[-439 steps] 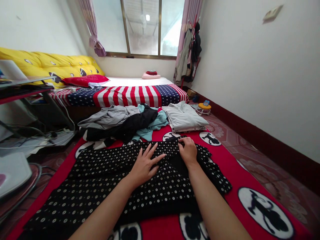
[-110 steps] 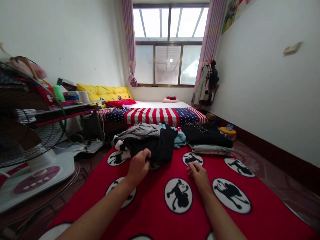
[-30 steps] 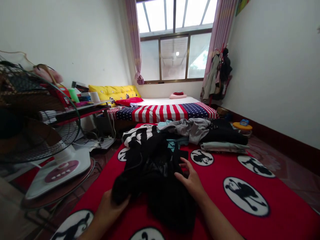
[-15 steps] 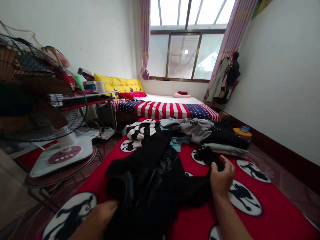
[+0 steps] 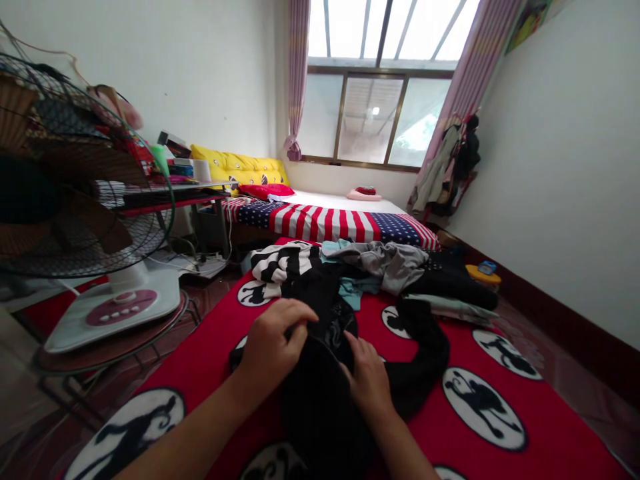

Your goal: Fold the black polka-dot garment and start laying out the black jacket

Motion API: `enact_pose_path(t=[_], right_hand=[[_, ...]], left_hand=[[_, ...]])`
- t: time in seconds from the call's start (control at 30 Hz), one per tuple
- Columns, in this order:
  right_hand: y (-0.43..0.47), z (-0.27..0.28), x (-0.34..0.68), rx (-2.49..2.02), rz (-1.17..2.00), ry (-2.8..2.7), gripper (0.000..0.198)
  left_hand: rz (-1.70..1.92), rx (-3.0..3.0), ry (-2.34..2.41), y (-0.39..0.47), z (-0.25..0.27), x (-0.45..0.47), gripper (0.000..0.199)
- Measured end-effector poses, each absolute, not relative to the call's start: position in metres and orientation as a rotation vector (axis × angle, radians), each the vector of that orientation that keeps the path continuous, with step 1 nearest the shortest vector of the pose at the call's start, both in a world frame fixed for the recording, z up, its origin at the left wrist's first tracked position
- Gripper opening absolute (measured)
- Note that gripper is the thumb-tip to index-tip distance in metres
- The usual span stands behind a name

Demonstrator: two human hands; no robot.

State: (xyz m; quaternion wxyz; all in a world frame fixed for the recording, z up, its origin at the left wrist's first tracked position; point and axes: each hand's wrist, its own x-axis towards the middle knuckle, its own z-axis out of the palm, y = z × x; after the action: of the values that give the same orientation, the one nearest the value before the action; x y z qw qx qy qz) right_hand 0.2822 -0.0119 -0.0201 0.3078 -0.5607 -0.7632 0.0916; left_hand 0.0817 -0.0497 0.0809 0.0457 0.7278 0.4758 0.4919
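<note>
A black jacket (image 5: 320,400) lies spread over the red bedspread (image 5: 500,360) in front of me, one sleeve (image 5: 425,360) bent out to the right. My left hand (image 5: 275,340) pinches the jacket's edge near its middle. Just right of it, my right hand (image 5: 367,373) grips the opposite edge, its thumb partly hidden by cloth. Between the two hands, shiny dark lining (image 5: 341,327) shows. Beyond the jacket is a loose heap with a black-and-white striped garment (image 5: 283,263), a grey garment (image 5: 395,260) and light blue cloth (image 5: 354,293).
Folded dark clothes (image 5: 455,283) sit at the far right of the bedspread. A fan (image 5: 123,300) stands on a round stool (image 5: 110,353) to the left. Behind are a second bed (image 5: 325,220) and a cluttered desk (image 5: 175,193). Clothes (image 5: 445,167) hang by the window.
My right hand has left the sleeve on the right and come to the jacket's middle. My left hand has moved up and right from the lower left. The sleeve now lies loose.
</note>
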Motion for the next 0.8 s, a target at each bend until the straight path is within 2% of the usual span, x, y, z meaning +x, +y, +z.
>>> enact_pose_path(t=[0.03,0.07,0.17,0.23,0.4,0.47,0.7,0.8], right_hand=[[-0.013,-0.017,0.282,-1.417,0.287,-2.056,0.05],[-0.014,-0.014,0.282,-1.341,0.336,-2.094,0.048],[-0.019,-0.007,0.281,-1.108,0.461,-2.179,0.054],[-0.022,-0.005,0.282,-1.022,0.49,-2.189,0.057],[-0.023,-0.006,0.284,-1.054,0.529,-2.047,0.046],[-0.022,-0.007,0.284,-1.07,0.562,-1.944,0.041],[-0.017,-0.003,0.284,-1.183,0.667,-1.569,0.03],[-0.014,-0.003,0.286,-1.214,0.706,-1.433,0.027]], left_hand=[[1.485,2.244,1.541,-0.03,0.081,0.084,0.024],[1.417,2.258,1.627,-0.011,0.078,0.087,0.035],[1.041,2.186,1.828,0.04,0.059,0.098,0.092],[0.873,2.091,1.896,0.062,0.045,0.103,0.105],[0.94,1.932,1.927,0.076,0.03,0.096,0.071],[1.018,1.862,1.891,0.072,0.032,0.086,0.063],[1.06,1.643,1.512,0.014,0.031,0.037,0.056],[1.023,1.248,1.299,-0.027,0.027,0.014,0.052]])
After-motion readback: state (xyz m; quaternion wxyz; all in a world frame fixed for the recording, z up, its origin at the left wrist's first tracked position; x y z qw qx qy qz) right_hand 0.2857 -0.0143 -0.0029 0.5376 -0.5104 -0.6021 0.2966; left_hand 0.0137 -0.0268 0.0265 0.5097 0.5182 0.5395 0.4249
